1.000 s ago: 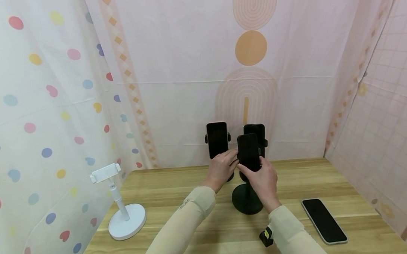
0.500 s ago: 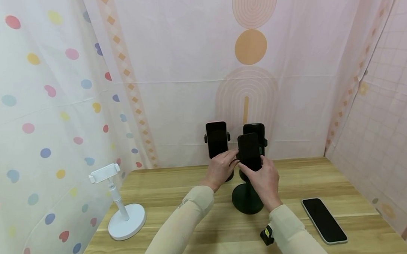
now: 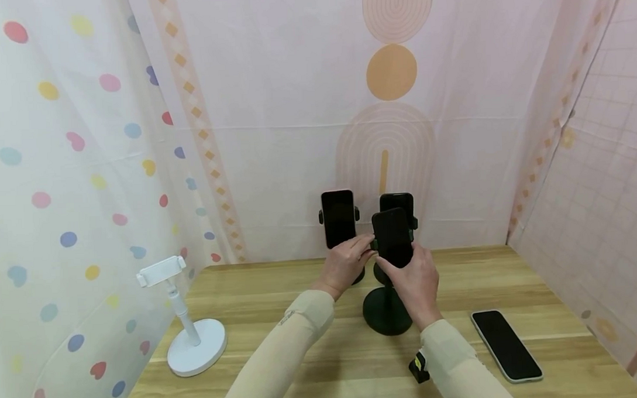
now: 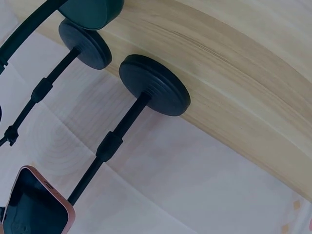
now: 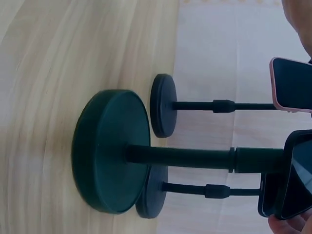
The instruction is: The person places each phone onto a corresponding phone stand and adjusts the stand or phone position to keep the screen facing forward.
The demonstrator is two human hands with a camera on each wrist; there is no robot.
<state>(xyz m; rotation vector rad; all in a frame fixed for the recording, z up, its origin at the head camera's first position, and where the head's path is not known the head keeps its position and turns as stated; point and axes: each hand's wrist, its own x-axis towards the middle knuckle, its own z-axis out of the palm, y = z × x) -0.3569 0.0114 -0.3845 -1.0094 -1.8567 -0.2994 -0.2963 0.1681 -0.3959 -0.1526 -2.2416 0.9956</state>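
In the head view, the left hand (image 3: 347, 262) pinches the clamp (image 3: 374, 244) at the front phone's (image 3: 393, 238) left edge and the right hand (image 3: 415, 280) grips its lower right, apparently seating it atop the green stand (image 3: 387, 315). The left wrist view shows no hand, just stands and a pink-edged phone (image 4: 38, 207). In the right wrist view, fingertips (image 5: 284, 225) touch the front phone's side; squaring it between the clamps seems called for before release.

On the table (image 3: 279, 282), the left stand (image 3: 197, 351) sits well apart from the front stand (image 3: 380, 314), which bears the front phone (image 3: 393, 237). Behind, before the curtain (image 3: 272, 77), are the left rear phone (image 3: 338, 217) and right rear phone (image 3: 397, 201), side by side. The flat phone (image 3: 506, 346) lies at right.
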